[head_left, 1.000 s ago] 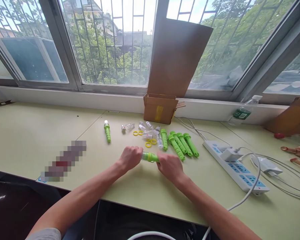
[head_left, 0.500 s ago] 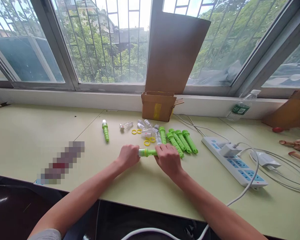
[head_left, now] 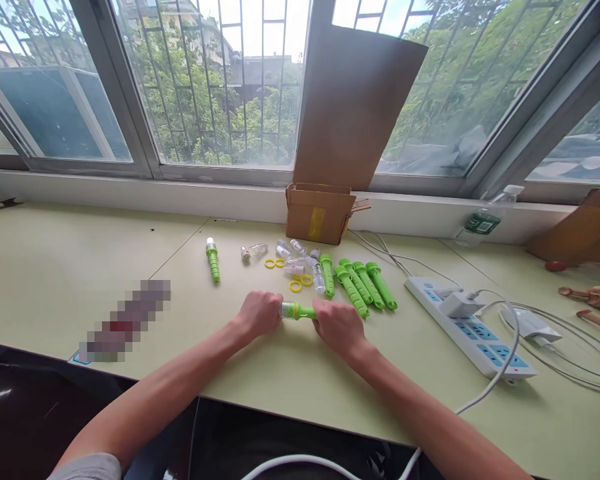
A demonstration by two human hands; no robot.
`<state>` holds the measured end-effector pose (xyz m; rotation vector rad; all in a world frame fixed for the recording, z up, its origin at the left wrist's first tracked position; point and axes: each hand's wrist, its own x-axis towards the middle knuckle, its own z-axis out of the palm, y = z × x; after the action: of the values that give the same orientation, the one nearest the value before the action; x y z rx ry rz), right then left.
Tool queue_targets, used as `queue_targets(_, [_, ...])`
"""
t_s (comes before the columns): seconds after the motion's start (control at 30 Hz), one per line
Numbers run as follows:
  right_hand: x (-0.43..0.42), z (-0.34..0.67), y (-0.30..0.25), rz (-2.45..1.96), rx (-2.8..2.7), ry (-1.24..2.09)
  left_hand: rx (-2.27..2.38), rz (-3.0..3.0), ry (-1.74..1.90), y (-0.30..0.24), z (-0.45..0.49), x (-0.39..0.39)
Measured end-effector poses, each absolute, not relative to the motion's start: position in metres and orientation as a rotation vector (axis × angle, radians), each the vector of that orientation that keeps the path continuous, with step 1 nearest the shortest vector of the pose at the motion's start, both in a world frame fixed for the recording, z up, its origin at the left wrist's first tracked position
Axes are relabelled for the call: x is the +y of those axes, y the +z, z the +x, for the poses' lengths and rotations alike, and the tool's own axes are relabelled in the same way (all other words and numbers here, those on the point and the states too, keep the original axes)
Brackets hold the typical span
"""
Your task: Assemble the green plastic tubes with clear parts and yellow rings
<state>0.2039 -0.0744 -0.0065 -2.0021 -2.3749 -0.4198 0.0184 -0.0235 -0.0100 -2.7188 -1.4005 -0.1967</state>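
Green stick (head_left: 306,313) spans gap between two fists above front part of table (head_left: 260,380). Left hand (head_left: 260,313) has fingers curled tight around clear end; right hand (head_left: 341,328) grips green end. Right knuckles, rolled over top moment ago, now turned back, suggesting twist between ends. Loose green handles (head_left: 353,291) behind lie as before. Bottle (head_left: 481,224) at sill wears green label, print too small to read; no brand legible on power strip (head_left: 470,333).
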Motion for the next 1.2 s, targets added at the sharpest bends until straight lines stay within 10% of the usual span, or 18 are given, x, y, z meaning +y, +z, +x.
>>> queue_targets(0.33, [-0.069, 0.216, -0.008, -2.012, -2.452, -0.149, -1.302, -2.656, -0.231, -0.011, 0.023, -0.030])
queue_targets(0.7, [-0.069, 0.208, -0.005, -1.489, -2.147, -0.970, -1.678, -2.759, -0.279, -0.004, 0.018, -0.024])
queue_targets(1.2, [-0.067, 0.212, -0.012, -1.970, -2.326, -0.440, -1.473, -2.716, -0.171, -0.011, 0.022, -0.028])
